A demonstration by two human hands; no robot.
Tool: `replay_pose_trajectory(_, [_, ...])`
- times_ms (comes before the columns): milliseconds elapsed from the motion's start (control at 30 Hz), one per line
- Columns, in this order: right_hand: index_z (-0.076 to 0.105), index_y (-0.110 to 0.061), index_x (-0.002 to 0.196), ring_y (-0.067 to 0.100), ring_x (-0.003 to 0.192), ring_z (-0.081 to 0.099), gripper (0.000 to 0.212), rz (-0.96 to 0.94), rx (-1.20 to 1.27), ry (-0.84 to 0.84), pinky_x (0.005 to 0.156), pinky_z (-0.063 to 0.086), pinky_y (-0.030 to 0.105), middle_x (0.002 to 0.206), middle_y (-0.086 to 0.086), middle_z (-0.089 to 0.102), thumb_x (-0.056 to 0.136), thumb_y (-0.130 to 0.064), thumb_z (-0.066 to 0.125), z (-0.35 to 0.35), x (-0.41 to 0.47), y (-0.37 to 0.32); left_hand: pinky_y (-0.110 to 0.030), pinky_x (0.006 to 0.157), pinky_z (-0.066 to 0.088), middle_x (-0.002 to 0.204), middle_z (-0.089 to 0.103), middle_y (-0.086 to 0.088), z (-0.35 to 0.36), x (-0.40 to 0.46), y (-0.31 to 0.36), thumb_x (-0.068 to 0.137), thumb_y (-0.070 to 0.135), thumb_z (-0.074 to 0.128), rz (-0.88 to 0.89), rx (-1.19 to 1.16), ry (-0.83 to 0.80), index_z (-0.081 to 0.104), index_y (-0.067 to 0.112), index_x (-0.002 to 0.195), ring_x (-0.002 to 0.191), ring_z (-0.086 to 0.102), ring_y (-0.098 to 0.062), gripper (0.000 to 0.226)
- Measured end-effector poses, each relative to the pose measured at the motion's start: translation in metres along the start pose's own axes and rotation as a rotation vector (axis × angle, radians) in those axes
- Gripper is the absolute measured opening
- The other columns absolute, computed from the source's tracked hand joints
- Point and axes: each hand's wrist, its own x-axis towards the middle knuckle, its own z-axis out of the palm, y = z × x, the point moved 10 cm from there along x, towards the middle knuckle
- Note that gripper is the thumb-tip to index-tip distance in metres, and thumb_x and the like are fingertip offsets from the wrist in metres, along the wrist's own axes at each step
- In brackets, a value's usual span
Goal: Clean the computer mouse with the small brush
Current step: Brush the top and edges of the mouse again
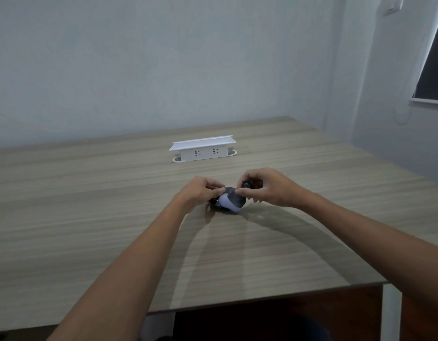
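A dark-and-pale rounded computer mouse (229, 201) is gripped on the wood-grain table (114, 217) by the left hand (200, 191); a small dark object, too blurred to identify, is pinched by the right hand (267, 187).

long flat wooden table (114, 193): pale grey-brown, fine straight grain stripes. small rounded plastic computer mouse (229, 201): black shell with a pale lilac-white patch. rectangular plastic socket box (203, 150): plain white, dark slots. smooth painted wall (139, 57): pale grey-blue, unpatterned.

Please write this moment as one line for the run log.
left hand: steadies mouse on table | right hand: pinches small dark item at mouse top, brush not clearly seen | power socket box: behind, apart
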Motion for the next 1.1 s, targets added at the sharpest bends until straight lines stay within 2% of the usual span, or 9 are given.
replay_pose_trajectory(100, [0.074, -0.019, 0.086, 0.003, 0.070, 0.062, 0.003, -0.038, -0.192, 0.090, 0.066, 0.044, 0.018, 0.079, -0.010, 0.071, 0.084, -0.018, 0.076, -0.016, 0.002, 0.008, -0.030, 0.100, 0.050, 0.118, 0.070, -0.016, 0.000, 0.002, -0.003, 0.092, 0.013, 0.066, -0.001, -0.028, 0.004, 0.066, 0.003, 0.125, 0.102, 0.064, -0.019, 0.034])
replay_pose_trajectory(200, [0.074, -0.019, 0.085, 0.005, 0.075, 0.062, 0.003, -0.112, -0.230, 0.118, 0.065, 0.042, 0.014, 0.080, -0.010, 0.071, 0.083, -0.017, 0.075, -0.017, -0.001, -0.007, -0.035, 0.104, 0.049, 0.119, 0.071, -0.016, 0.001, 0.006, -0.006, 0.092, 0.014, 0.067, -0.002, -0.050, -0.011, 0.068, 0.003, 0.124, 0.108, 0.066, -0.024, 0.034])
replay_pose_trajectory(333, [0.073, -0.019, 0.088, -0.001, 0.069, 0.058, 0.004, -0.185, -0.287, 0.005, 0.063, 0.039, 0.011, 0.077, -0.014, 0.065, 0.084, -0.020, 0.075, 0.007, -0.001, -0.020, -0.029, 0.097, 0.051, 0.118, 0.070, -0.016, 0.002, 0.008, -0.007, 0.092, 0.010, 0.066, -0.010, -0.098, -0.040, 0.067, 0.000, 0.124, 0.101, 0.064, -0.018, 0.034])
replay_pose_trajectory(467, [0.070, -0.015, 0.086, 0.003, 0.069, 0.052, 0.003, -0.183, -0.414, 0.061, 0.067, 0.039, 0.020, 0.080, -0.010, 0.063, 0.084, -0.016, 0.072, -0.008, 0.005, -0.010, -0.024, 0.090, 0.052, 0.117, 0.069, -0.015, 0.002, 0.008, -0.007, 0.092, 0.009, 0.065, -0.024, -0.094, -0.040, 0.064, 0.000, 0.127, 0.099, 0.062, -0.017, 0.036])
replay_pose_trajectory(600, [0.072, -0.014, 0.092, 0.000, 0.073, 0.053, 0.008, -0.264, -0.384, -0.076, 0.068, 0.039, 0.010, 0.086, -0.006, 0.068, 0.086, -0.019, 0.073, 0.016, -0.003, -0.031, -0.032, 0.098, 0.050, 0.116, 0.070, -0.018, 0.001, 0.011, -0.009, 0.091, 0.008, 0.066, -0.038, -0.105, -0.057, 0.067, -0.001, 0.123, 0.098, 0.063, -0.019, 0.033])
replay_pose_trajectory(767, [0.070, -0.011, 0.089, 0.019, 0.078, 0.062, 0.006, -0.181, -0.483, 0.028, 0.068, 0.046, 0.029, 0.087, 0.001, 0.068, 0.084, -0.014, 0.070, -0.002, 0.006, -0.011, -0.028, 0.099, 0.049, 0.118, 0.069, -0.015, 0.002, 0.009, -0.006, 0.092, 0.009, 0.065, -0.047, -0.091, -0.044, 0.065, 0.001, 0.126, 0.101, 0.062, -0.017, 0.035])
replay_pose_trajectory(900, [0.072, -0.013, 0.092, 0.003, 0.075, 0.057, 0.007, -0.277, -0.404, -0.068, 0.069, 0.041, 0.012, 0.087, -0.004, 0.069, 0.085, -0.016, 0.073, 0.020, 0.002, -0.029, -0.033, 0.103, 0.049, 0.120, 0.070, -0.018, 0.000, 0.014, -0.011, 0.091, 0.009, 0.066, -0.035, -0.097, -0.057, 0.067, 0.000, 0.123, 0.100, 0.064, -0.019, 0.033])
replay_pose_trajectory(1033, [0.070, -0.012, 0.090, 0.017, 0.077, 0.062, 0.005, -0.205, -0.456, 0.037, 0.067, 0.045, 0.025, 0.087, -0.001, 0.067, 0.085, -0.014, 0.070, 0.004, 0.009, -0.011, -0.030, 0.101, 0.049, 0.120, 0.069, -0.016, 0.001, 0.012, -0.010, 0.093, 0.009, 0.065, -0.025, -0.089, -0.042, 0.065, 0.001, 0.126, 0.101, 0.062, -0.018, 0.034])
replay_pose_trajectory(1100, [0.072, -0.013, 0.090, 0.007, 0.075, 0.060, 0.005, -0.223, -0.409, 0.040, 0.068, 0.043, 0.019, 0.086, -0.005, 0.067, 0.085, -0.016, 0.072, 0.002, 0.007, -0.016, -0.031, 0.100, 0.049, 0.119, 0.069, -0.016, 0.001, 0.012, -0.010, 0.093, 0.010, 0.065, -0.020, -0.086, -0.047, 0.066, 0.001, 0.125, 0.100, 0.063, -0.018, 0.033])
